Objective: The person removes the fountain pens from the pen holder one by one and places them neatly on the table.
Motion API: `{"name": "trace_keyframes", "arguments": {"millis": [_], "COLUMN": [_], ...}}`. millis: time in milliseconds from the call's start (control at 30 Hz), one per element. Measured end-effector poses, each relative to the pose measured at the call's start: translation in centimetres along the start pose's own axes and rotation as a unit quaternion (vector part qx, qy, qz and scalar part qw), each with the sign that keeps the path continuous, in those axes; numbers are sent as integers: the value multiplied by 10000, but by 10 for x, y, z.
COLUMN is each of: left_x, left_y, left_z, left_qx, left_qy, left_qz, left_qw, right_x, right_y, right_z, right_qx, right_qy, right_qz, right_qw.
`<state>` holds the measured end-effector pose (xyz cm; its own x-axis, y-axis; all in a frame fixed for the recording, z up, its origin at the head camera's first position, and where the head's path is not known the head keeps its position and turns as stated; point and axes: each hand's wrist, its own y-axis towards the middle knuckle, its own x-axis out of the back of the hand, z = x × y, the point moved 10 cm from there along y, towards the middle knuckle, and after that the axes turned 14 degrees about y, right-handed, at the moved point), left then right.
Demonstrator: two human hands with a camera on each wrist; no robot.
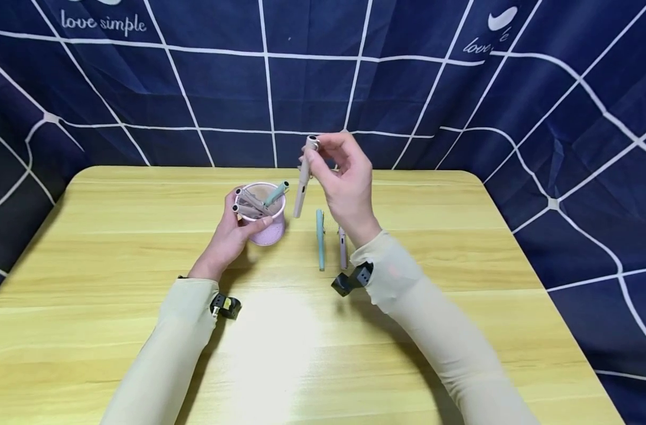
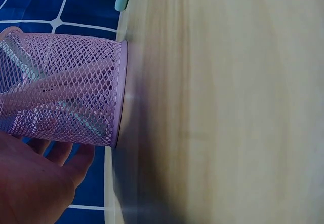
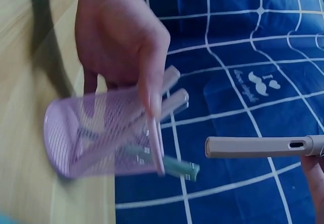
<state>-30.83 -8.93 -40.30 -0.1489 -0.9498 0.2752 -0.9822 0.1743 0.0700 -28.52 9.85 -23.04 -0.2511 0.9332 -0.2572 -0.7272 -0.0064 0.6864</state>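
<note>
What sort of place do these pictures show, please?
Probably a small indoor recording corner: a wood-patterned table, dark blue checked cloth hanging behind and beside it, and two wrist-worn cameras.

Pen point(image 1: 301, 192) at right fingertips point(image 1: 315, 162) is coloured grey-beige; mesh cup point(image 1: 268, 237) in left fingers point(image 2: 80, 164), lilac — cloth point(image 1: 312, 88) beyond the fingers is gridded in white on navy; tabletop point(image 1: 89, 307) beneath them is grained, yellow.
</note>
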Motion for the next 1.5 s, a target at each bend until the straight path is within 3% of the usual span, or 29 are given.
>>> {"name": "trace_keyframes", "arguments": {"millis": [200, 400, 633, 1033, 1500], "left_x": [0, 0, -1, -2, -2], "left_y": [-3, -4, -2, -2, -2], "left_z": [0, 0, 0, -1, -3], "left_qx": [29, 6, 64, 33, 48], "left_qy": [39, 66, 87, 114, 72], "left_qz": [-43, -20, 7, 14, 28], "left_qw": [10000, 10000, 9999, 9999, 10000], "right_x": [26, 62, 92, 120, 168], "right_y": [-3, -15, -27, -33, -44], "right_z": [0, -5, -12, -12, -14], "right_qx": [-309, -727, -1148, -1308, -2213], "right_qy": [-410, -983, -838, -892, -1355], "right_qz": [-290, -809, -1126, -1487, -1763], "right_qw": [9983, 9892, 9834, 9761, 9495]}}
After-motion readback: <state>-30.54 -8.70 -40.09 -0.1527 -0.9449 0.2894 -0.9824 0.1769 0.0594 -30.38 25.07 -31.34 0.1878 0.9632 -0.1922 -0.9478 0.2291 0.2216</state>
